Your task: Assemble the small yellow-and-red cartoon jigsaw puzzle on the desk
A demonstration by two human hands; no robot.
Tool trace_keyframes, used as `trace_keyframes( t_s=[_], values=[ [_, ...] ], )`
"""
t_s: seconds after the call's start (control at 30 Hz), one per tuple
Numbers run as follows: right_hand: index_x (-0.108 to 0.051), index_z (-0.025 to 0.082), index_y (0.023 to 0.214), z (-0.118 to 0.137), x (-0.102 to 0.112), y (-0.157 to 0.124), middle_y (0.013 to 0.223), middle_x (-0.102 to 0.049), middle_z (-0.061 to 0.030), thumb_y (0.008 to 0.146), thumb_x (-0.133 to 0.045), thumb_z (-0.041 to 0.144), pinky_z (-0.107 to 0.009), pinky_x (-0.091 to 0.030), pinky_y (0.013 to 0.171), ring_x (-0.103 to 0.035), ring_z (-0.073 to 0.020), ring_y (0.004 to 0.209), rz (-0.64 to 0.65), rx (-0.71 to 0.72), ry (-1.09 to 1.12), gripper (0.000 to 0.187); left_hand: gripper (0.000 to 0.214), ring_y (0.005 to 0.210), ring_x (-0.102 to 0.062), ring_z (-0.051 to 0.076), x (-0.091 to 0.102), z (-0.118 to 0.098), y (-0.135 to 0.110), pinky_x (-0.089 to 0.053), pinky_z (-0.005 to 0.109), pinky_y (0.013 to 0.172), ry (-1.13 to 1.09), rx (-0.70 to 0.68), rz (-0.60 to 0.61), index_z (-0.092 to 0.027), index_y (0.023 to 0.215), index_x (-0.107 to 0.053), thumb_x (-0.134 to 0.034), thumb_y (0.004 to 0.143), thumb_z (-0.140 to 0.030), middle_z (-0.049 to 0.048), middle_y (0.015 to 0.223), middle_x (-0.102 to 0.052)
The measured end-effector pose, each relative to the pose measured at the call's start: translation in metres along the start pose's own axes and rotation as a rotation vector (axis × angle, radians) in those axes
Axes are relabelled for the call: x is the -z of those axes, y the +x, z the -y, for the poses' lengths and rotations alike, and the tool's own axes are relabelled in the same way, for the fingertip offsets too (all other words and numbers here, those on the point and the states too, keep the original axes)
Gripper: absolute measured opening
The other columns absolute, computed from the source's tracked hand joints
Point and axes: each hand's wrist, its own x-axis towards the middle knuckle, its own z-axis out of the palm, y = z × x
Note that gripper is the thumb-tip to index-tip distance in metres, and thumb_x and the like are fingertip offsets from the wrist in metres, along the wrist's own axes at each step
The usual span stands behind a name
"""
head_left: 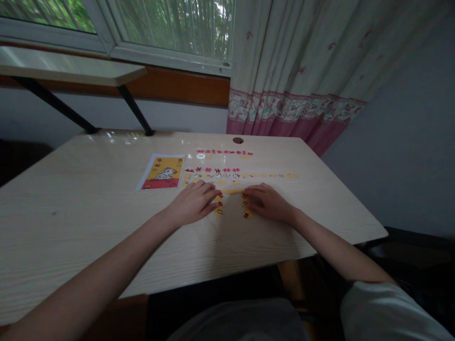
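Both my hands rest on a pale wooden desk (88, 213) over small yellow and red puzzle pieces. My left hand (194, 202) lies palm down, fingers bent and together, its fingertips on a piece (219, 211) at its right. My right hand (267, 201) lies palm down too, fingers curled on pieces (246, 214) at its left. A thin yellow strip of joined pieces (232, 191) runs between the two hands. Whether either hand grips a piece is hidden under the fingers.
Rows of loose red and yellow pieces (223, 152) lie further back. A yellow and red picture card (162, 172) lies left of them. A cable hole (238, 140) marks the desk's far edge. A shelf (67, 71), window and curtain (302, 71) stand behind.
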Motion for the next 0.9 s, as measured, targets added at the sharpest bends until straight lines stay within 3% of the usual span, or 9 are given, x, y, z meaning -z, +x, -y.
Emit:
trace_keyframes(
  t_s=[0.6, 0.9],
  values=[
    [-0.048, 0.018, 0.131, 0.0041, -0.0037, 0.0035, 0.13, -0.052, -0.0131, 0.088, -0.052, 0.047, -0.044, -0.034, 0.1, -0.046, -0.026, 0.116, 0.036, 0.006, -0.019, 0.052, 0.038, 0.099, -0.049, 0.026, 0.0005, -0.0015, 0.0007, -0.04, 0.038, 0.085, -0.011, 0.01, 0.005, -0.017, 0.117, -0.058, -0.04, 0.094, -0.04, 0.0107, 0.107, -0.059],
    [-0.048, 0.019, 0.131, 0.0039, -0.0007, 0.0019, 0.128, -0.053, -0.0128, 0.079, -0.064, 0.05, -0.043, -0.034, 0.1, -0.047, -0.0261, 0.116, 0.019, 0.004, 0.019, 0.063, 0.039, 0.099, -0.049, 0.025, 0.0026, -0.0023, 0.0008, -0.04, 0.038, 0.085, -0.006, 0.008, 0.014, -0.017, 0.119, -0.057, -0.039, 0.094, -0.041, 0.0108, 0.108, -0.058]
  ],
)
